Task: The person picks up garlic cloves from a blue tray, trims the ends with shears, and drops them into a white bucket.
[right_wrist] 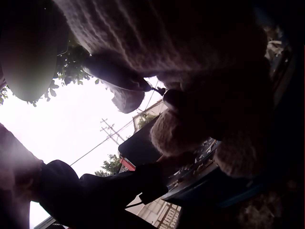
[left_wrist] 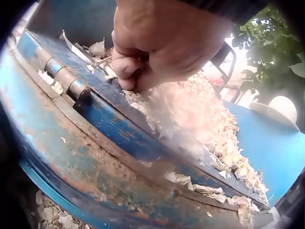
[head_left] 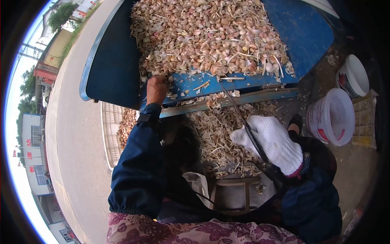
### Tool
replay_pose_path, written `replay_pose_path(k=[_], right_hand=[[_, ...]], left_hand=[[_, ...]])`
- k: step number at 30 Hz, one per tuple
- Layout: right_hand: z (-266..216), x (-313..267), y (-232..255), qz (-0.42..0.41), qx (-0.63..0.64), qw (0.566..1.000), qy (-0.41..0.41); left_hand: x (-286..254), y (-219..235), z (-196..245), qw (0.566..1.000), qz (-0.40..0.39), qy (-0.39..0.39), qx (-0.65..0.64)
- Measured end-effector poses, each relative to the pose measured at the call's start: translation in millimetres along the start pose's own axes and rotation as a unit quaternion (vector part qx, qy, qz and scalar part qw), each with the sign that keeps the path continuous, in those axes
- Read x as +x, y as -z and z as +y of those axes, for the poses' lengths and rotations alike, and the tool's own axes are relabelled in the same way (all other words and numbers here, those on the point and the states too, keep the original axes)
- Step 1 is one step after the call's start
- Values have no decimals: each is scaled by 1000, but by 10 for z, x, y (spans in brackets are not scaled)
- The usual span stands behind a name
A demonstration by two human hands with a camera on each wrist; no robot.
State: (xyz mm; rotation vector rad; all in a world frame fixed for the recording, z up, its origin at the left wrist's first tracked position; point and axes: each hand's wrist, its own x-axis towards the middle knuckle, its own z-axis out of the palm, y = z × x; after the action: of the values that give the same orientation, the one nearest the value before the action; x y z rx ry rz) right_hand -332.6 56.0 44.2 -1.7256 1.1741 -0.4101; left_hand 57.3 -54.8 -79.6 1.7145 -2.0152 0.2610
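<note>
My bare left hand (head_left: 157,90) is at the left front of a blue metal bin (head_left: 109,65) heaped with garlic cloves (head_left: 211,36). In the left wrist view its fingers are curled in, knuckles down among papery skins (left_wrist: 102,67) by the bin's lip; no thing shows inside the curl. My right hand (head_left: 274,142), in a white knitted glove, grips a long dark rod (head_left: 243,118). The rod's thin end reaches up to the bin's front edge. In the dim right wrist view, gloved fingers (right_wrist: 176,133) show around the rod's dark shaft (right_wrist: 114,74).
Below the bin's front rail (head_left: 227,101) lies a pile of husks and stems (head_left: 219,138). A white plastic crate (head_left: 111,134) with more cloves stands at the left. Two white buckets (head_left: 331,116) stand at the right. A stool-like frame (head_left: 231,183) is near my lap.
</note>
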Motion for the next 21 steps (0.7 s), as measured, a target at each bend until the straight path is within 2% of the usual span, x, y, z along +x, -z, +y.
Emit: replay_pose_path(k=[1, 2, 3, 4, 5, 6, 7, 8, 10, 13, 14, 18, 21], right_hand=[[14, -2, -8, 2, -3, 1000, 5], [11, -6, -6, 3, -3, 1000, 5], [6, -1, 6, -4, -8, 1000, 3], [2, -3, 16, -9, -13, 1000, 1], [-7, -11, 17, -7, -12, 1000, 2], [-24, -15, 11, 15, -64, 997, 29], [-42, -19, 3, 36, -117, 991, 56], [-58, -15, -5, 37, -117, 991, 56], [-80, -3, -23, 27, -209, 977, 34], [-79, 3, -74, 25, -219, 975, 35], [-92, 22, -70, 6, -220, 975, 11], [-64, 24, -102, 62, -225, 972, 41], [-83, 39, -90, 43, -233, 971, 25]], left_hand=[[16, 59, 49, 1000, 0, 0, 0], [47, 193, 153, 985, -70, 135, -84], [74, 323, 244, 940, -138, 264, -166], [74, 421, 301, 941, -138, 263, -165], [59, 515, 359, 883, -155, 311, -317], [45, 609, 423, 799, -168, 350, -459], [42, 707, 539, 799, -169, 349, -460], [33, 784, 676, 769, -186, 356, -497], [7, 849, 795, 716, -217, 350, -564], [1, 920, 979, 716, -223, 335, -570], [4, 938, 1022, 716, -224, 333, -571], [25, 1002, 1132, 720, -222, 314, -578], [20, 961, 1112, 710, -218, 311, -593]])
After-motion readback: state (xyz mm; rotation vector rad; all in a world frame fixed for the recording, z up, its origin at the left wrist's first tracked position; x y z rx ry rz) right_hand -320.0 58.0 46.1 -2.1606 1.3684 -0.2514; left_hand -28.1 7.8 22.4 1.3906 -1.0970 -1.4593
